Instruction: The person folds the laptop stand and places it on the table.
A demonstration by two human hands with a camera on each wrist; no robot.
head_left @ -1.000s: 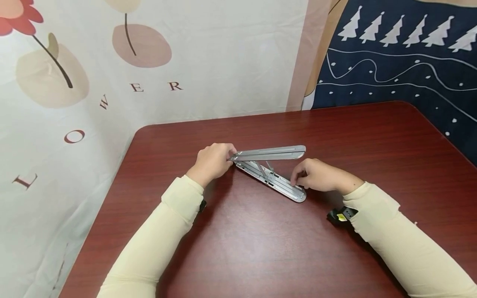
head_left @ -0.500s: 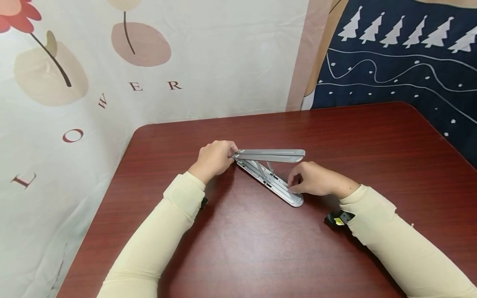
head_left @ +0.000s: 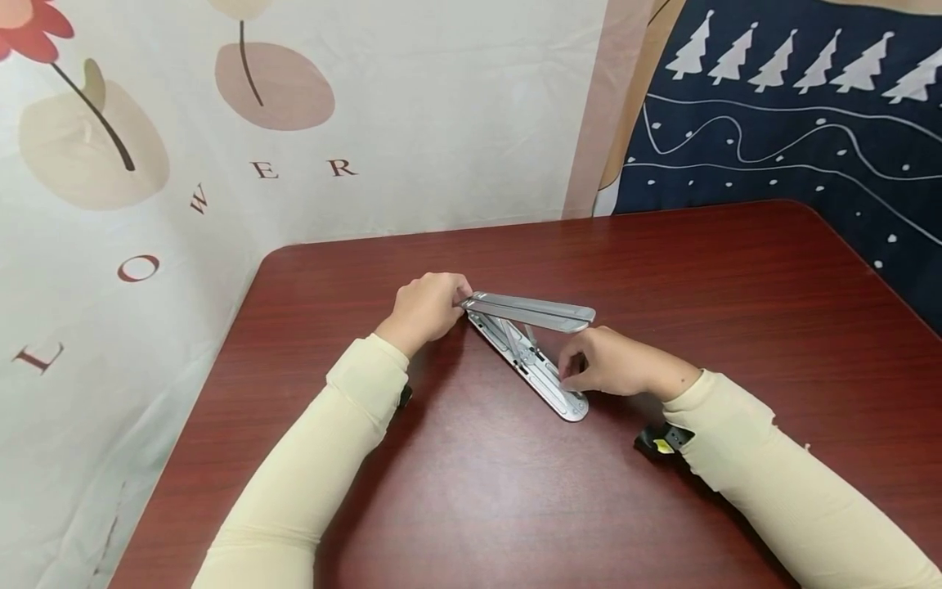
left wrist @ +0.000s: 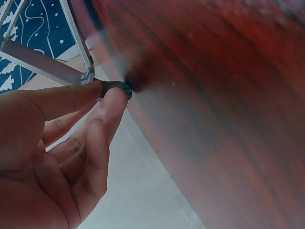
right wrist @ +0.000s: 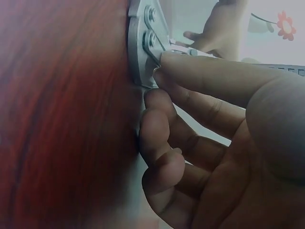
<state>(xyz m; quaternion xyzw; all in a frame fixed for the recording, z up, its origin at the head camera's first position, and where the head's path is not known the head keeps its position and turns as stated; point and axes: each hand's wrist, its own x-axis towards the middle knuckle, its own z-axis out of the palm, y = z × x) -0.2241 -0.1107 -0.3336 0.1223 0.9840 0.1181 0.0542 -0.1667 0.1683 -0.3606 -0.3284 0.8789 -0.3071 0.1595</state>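
A glossy red-brown wood-grain table (head_left: 456, 491) spread before a lightly creased white printed cloth (head_left: 456, 106). Cream fabric sleeves (head_left: 294, 458) covered both forearms. Over mid-table, between the hands, was a silver metal V-shaped stand (head_left: 530, 316), its grooved, round-ended upper bars raised on thin struts above a long base. The right hand (head_left: 621, 364) pinched the base's edge near its rounded end; the left hand (head_left: 427, 307), thumb and forefinger together, clamped the hinged end's dark, smooth tip (left wrist: 119, 87). Small screws (right wrist: 151, 38) studded the base.

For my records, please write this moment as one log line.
left hand: pinches far end of metal stand | right hand: pinches edge of lower plate | state: partly unfolded
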